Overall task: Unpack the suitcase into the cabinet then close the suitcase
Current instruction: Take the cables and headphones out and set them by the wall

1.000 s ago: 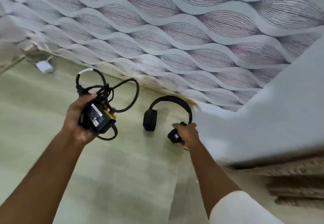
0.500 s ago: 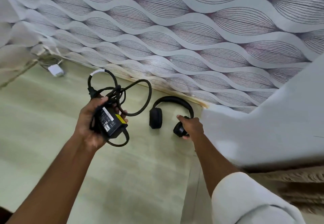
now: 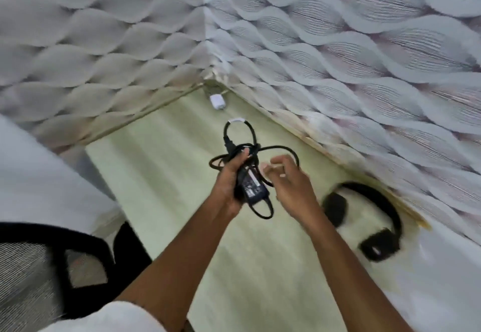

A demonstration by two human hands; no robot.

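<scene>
Black cable loops spill out of my left hand (image 3: 230, 180), which grips the power adapter (image 3: 252, 184) brick with its cord (image 3: 239, 147) bundled around it, held above the pale green shelf surface (image 3: 166, 165) near the papered corner. My right hand (image 3: 287, 183) sits just beside the brick with its fingers loosely curled; it is blurred, and I cannot tell whether it pinches a strand of cord or holds nothing. The headphones (image 3: 364, 222) lie on the shelf to the right, close against the patterned wall (image 3: 364, 71), apart from both hands, so I judge that item as already put away. A small white charger (image 3: 217, 101) rests in the far corner with something greyish behind it that I cannot identify. By my reckoning the unpacking is partway through: one item placed, the adapter in hand and not yet set down, and the suitcase yet to be closed. How much remains I cannot say, because the suitcase is not in view at all. The cabinet's own frame is hard to read: pale, smeared panels at the left and lower right may be its walls or doors, but motion blur hides their edges. A black mesh chair (image 3: 52, 266) cuts into the lower left corner, only partly shown, and a white sleeve (image 3: 109, 318) covers the bottom edge.
</scene>
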